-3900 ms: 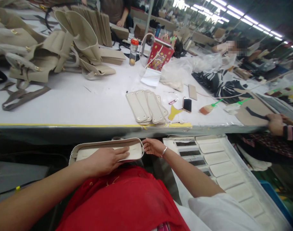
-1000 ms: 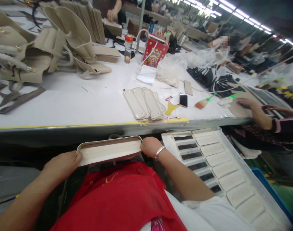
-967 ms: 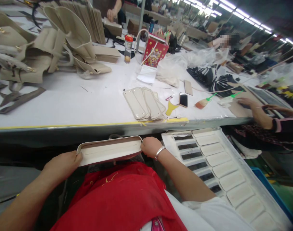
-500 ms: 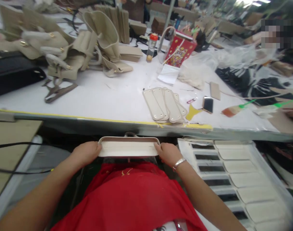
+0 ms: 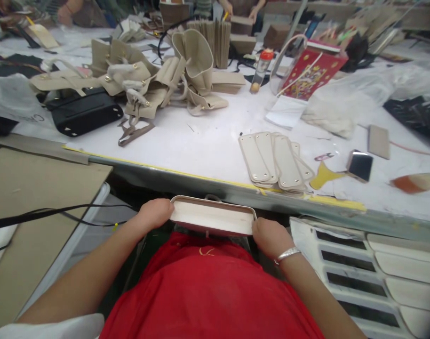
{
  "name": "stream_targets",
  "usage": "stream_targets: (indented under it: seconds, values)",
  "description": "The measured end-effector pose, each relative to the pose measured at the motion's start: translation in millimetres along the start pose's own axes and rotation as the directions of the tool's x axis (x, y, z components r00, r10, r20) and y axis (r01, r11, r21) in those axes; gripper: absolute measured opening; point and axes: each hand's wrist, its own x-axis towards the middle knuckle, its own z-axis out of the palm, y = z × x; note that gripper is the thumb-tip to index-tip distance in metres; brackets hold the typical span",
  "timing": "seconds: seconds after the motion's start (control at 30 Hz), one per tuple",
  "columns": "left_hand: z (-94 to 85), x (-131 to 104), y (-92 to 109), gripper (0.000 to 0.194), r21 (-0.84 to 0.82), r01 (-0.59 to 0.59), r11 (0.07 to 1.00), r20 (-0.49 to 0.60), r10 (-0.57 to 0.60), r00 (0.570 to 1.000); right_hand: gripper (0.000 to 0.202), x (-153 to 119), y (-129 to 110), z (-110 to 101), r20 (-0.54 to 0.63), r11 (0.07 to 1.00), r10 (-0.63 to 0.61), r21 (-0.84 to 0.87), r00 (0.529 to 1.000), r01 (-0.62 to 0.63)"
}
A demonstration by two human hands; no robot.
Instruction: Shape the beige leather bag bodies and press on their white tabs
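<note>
A long, narrow cream handbag body with a raised rim is held level in front of my red apron. My left hand grips its left end with the fingers wrapped round the edge. At the other end my right hand is closed on the right corner, a silver bracelet at its wrist. Most of the underside and the fingers beneath are hidden. Just beyond, on the white table, lie several overlapping cream base panels with metal studs.
Beige handbags and a black handbag stand at the back left. Right of the panels are a yellow piece, a phone and a brush. Cream flaps lie on a rack at right. Co-workers' hands show far back.
My view has swung to the left, so table things appear further right. Both hands keep their hold on the handbag body, which now looks slightly tilted down to the right.
</note>
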Motion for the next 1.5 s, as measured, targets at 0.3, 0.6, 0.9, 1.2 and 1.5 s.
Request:
stream_targets:
  seconds: [0.3, 0.6, 0.9, 1.2, 1.5]
  values:
    - [-5.4, -12, -3, 0.057, -0.065, -0.080, 0.995, -0.023, 0.079, 0.997, 0.040, -8, 7, 2, -0.096, 0.999, 0.024, 0.048, 0.995, -0.019]
    - [0.6, -8, 3, 0.049, 0.011, -0.045, 0.999, -0.016, 0.046, 0.999, 0.034, -2, 6, 7, -0.086, 0.999, 0.016, 0.036, 0.996, -0.013]
    - [2.3, -6, -11, 0.056, -0.383, -0.077, 0.921, 0.100, 0.124, 0.987, 0.037, 0, 13, 5, -0.052, 0.996, -0.078, 0.041, 0.996, 0.080]
    - [2.0, -3, -14, 0.042, -0.556, -0.032, 0.830, 0.136, 0.130, 0.982, 0.038, 0, 14, 6, -0.082, 0.996, -0.071, 0.055, 0.994, 0.076]
    - [-4.9, 2, -9, 0.027, -0.427, -0.160, 0.890, -0.011, 0.171, 0.985, 0.038, -1, 12, 9, -0.100, 0.997, -0.027, 0.071, 0.995, 0.034]
